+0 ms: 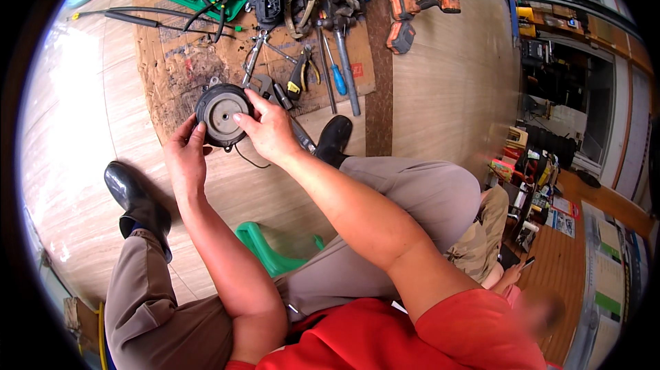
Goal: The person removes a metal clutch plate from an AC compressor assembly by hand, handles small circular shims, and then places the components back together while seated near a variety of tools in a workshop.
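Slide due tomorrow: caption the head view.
Left hand and right hand hold a round part near tools on cardboard.

Glare [67, 67] lit the pale floor [450, 74] past the left edge of the cardboard [175, 71]; a brown strip [379, 126] flanked its right, shelves [558, 20] well beyond.

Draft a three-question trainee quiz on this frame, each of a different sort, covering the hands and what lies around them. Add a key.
1. Multiple choice: what do the bare left hand and bare right hand hold together?
a) a yellow-handled knife
b) a round black-and-grey metal part
c) a green plastic tray

2. True or false: the orange-and-black cordless power tool lies on the floor, off the stained brown cardboard sheet.

3. Fill in: the slim metal-shafted screwdriver on the cardboard has a ____ handle.

Key:
1. b
2. True
3. blue
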{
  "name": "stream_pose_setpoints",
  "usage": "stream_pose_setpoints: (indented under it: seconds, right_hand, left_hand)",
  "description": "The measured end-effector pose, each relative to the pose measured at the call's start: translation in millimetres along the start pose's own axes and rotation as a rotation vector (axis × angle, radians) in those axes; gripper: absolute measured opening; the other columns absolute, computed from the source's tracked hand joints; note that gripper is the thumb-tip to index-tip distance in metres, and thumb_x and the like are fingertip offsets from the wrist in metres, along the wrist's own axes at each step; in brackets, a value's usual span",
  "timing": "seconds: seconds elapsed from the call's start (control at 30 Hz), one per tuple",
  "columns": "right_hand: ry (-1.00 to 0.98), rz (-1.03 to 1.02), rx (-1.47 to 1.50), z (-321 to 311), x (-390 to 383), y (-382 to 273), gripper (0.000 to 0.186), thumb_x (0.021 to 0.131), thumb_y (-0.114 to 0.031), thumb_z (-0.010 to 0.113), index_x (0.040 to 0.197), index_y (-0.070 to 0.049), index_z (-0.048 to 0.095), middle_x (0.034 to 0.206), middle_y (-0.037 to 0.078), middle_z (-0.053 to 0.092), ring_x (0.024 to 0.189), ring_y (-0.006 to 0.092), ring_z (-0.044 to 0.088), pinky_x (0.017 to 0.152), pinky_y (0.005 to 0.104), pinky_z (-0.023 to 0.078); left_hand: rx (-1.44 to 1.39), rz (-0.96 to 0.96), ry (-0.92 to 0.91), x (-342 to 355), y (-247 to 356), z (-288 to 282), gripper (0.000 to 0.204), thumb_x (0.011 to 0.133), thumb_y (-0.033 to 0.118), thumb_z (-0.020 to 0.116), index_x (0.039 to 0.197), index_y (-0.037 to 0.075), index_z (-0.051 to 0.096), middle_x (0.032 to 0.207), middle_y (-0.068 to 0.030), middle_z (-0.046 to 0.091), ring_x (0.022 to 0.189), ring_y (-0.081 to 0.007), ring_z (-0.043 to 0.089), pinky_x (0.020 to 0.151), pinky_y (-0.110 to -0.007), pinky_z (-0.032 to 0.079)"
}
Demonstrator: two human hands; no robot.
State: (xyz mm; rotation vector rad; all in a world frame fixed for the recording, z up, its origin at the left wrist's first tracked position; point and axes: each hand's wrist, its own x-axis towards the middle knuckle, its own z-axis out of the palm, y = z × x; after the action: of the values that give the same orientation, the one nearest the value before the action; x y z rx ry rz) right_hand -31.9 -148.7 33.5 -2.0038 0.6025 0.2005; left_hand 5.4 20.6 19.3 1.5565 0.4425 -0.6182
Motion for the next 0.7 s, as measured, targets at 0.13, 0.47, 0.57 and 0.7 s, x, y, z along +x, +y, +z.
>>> stream_pose_setpoints:
  seconds: [0.13, 0.47, 0.57, 0.7]
  right_hand:
    - [0.035, -0.073, 0.19, 5, 5, 15, 0.057, 0.088, -0.011, 0.07, 0.138, 0.003, 0.047, 0.089, 0.004, 0.065, 0.068, 0.0074, 0.052, 0.059, 0.0244, 0.045]
    - [-0.486, 0.355, 1.084, -42, 2, -7, 0.04, 0.098, -0.024, 0.051, 0.134, -0.007, 0.05, 0.093, 0.006, 0.063, 0.07, 0.0136, 0.057, 0.061, 0.0311, 0.047]
    - [-0.735, 0.416, 1.309, -43, -5, -12, 0.052, 0.094, -0.039, 0.054, 0.138, -0.012, 0.048, 0.091, 0.005, 0.057, 0.064, 0.0134, 0.049, 0.062, 0.0318, 0.044]
    - [-0.868, 0.41, 1.392, -41, -6, -19, 0.057, 0.092, -0.045, 0.056, 0.139, -0.014, 0.049, 0.09, 0.006, 0.054, 0.063, 0.0125, 0.047, 0.06, 0.0297, 0.043]
  left_hand:
    - [0.011, -0.007, 0.002, -7, 16, 5, 0.035, 0.094, 0.014, 0.063, 0.125, -0.002, 0.062, 0.098, -0.0076, 0.069, 0.079, -0.0117, 0.062, 0.064, -0.025, 0.05]
    - [-0.425, 0.167, -0.214, -28, 54, 13, 0.036, 0.096, 0.021, 0.061, 0.127, 0.002, 0.062, 0.09, -0.0027, 0.065, 0.075, -0.0077, 0.057, 0.066, -0.022, 0.046]
    - [-0.445, 0.168, -0.077, -25, 54, 2, 0.036, 0.096, 0.022, 0.061, 0.127, 0.003, 0.062, 0.089, -0.0015, 0.065, 0.074, -0.0071, 0.056, 0.065, -0.022, 0.046]
    - [-0.466, 0.141, -0.015, -24, 48, -4, 0.033, 0.095, 0.019, 0.062, 0.124, 0.003, 0.064, 0.088, -0.0003, 0.064, 0.073, -0.0059, 0.055, 0.063, -0.021, 0.044]
